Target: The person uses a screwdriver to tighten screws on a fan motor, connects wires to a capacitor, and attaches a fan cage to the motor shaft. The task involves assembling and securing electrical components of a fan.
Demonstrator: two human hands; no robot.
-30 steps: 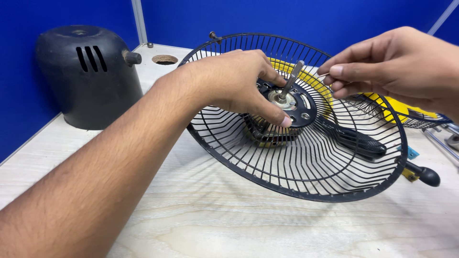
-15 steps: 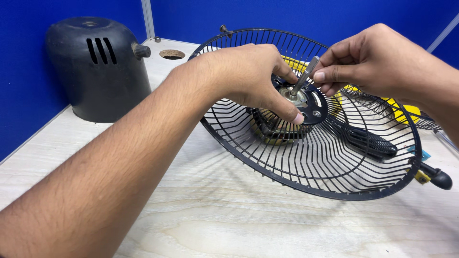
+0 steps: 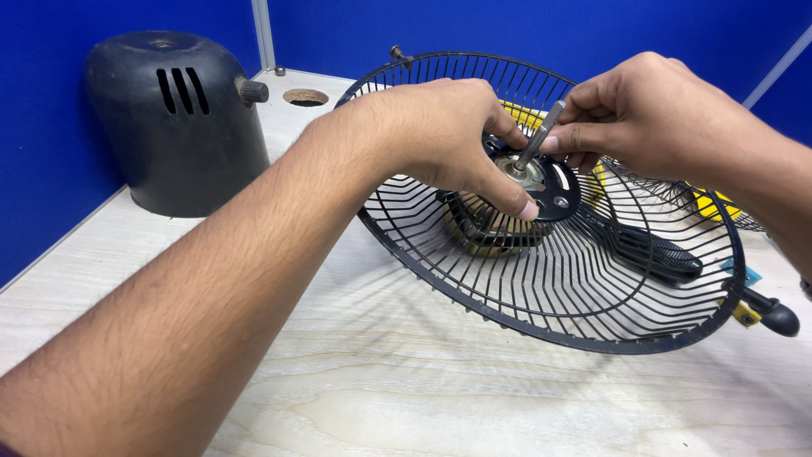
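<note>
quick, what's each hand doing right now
Left hand: closed on the hub plate of the wire fan guard.
Right hand: fingers pinching the metal motor shaft.

The left hand [image 3: 440, 135] hides part of the fan motor [image 3: 491, 224].

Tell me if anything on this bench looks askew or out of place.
The fan guard sits tilted, its far rim raised off the table, with the motor underneath. The motor cover stands apart at the left. The left hand steadies the hub; the right hand pinches the shaft.
</note>
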